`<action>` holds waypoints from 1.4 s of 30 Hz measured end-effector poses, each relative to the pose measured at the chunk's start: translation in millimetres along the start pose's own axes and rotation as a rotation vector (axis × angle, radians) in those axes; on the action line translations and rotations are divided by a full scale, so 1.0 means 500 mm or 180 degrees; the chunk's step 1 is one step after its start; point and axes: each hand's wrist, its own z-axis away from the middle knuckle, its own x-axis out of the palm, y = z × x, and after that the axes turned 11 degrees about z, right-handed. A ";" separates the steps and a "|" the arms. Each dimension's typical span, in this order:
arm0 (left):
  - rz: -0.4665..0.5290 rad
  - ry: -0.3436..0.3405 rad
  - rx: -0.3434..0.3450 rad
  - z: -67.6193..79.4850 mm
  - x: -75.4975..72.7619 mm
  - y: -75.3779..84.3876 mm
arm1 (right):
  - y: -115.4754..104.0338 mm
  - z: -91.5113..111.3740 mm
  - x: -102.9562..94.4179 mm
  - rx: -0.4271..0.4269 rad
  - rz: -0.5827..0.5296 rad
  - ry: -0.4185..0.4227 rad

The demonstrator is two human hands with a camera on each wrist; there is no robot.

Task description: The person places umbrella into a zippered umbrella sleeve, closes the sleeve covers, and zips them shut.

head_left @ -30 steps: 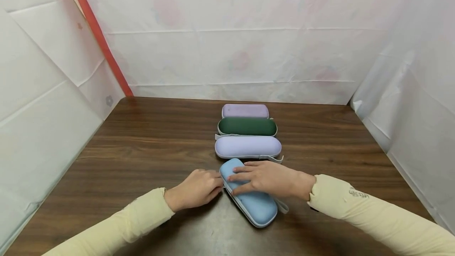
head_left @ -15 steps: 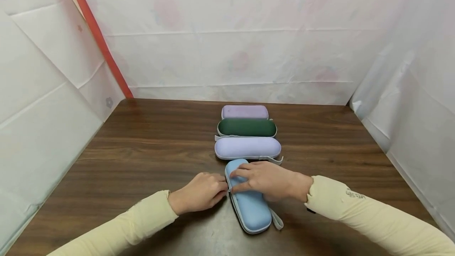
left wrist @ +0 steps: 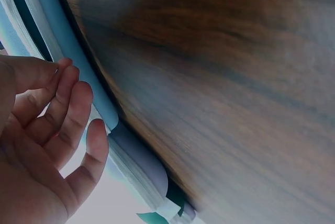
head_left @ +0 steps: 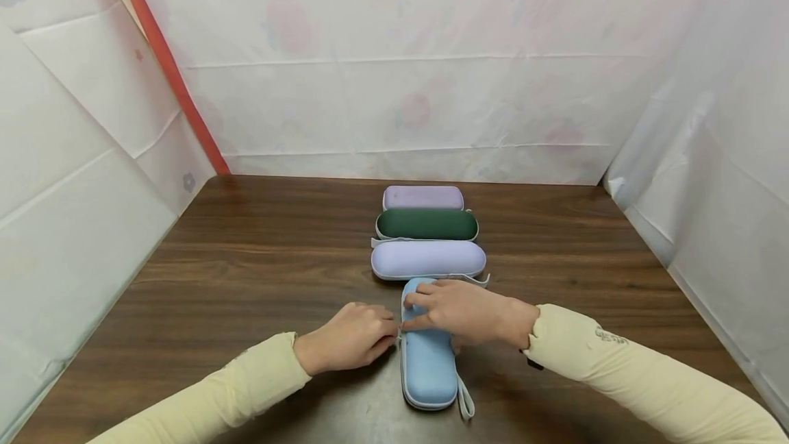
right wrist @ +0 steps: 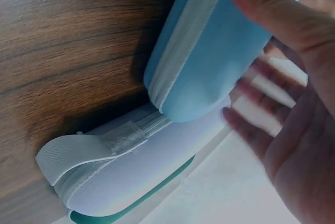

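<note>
A light blue zippered glasses case (head_left: 431, 365) lies lengthwise on the table, pointing away from me, with its grey wrist strap (head_left: 465, 399) at the near right. My right hand (head_left: 468, 310) grips it from the right, fingers across the top and thumb on the right side. On the left side, my left hand (head_left: 351, 338) pinches the zipper pull, which its fingertips hide. In the left wrist view a dark green gap (left wrist: 31, 20) shows between the zipper tapes on the near side of those fingertips. The right wrist view shows the thumb (right wrist: 267, 9) along the blue case (right wrist: 209, 67).
Beyond the blue case, a lavender case (head_left: 428, 259), a dark green case (head_left: 427, 224) and a purple case (head_left: 422, 197) lie crosswise in a row. The blue case's far end is right at the lavender one. White sheeting (head_left: 394, 101) surrounds the wooden table (head_left: 265, 245).
The blue case has turned from slanting to nearly straight, its near end swinging left and its far end right. My left hand has shifted slightly right, staying at the zipper.
</note>
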 end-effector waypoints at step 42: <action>-0.0344 0.0138 0.0148 0.012 -0.011 -0.036 | -0.020 0.047 0.088 0.0549 -0.0224 0.0855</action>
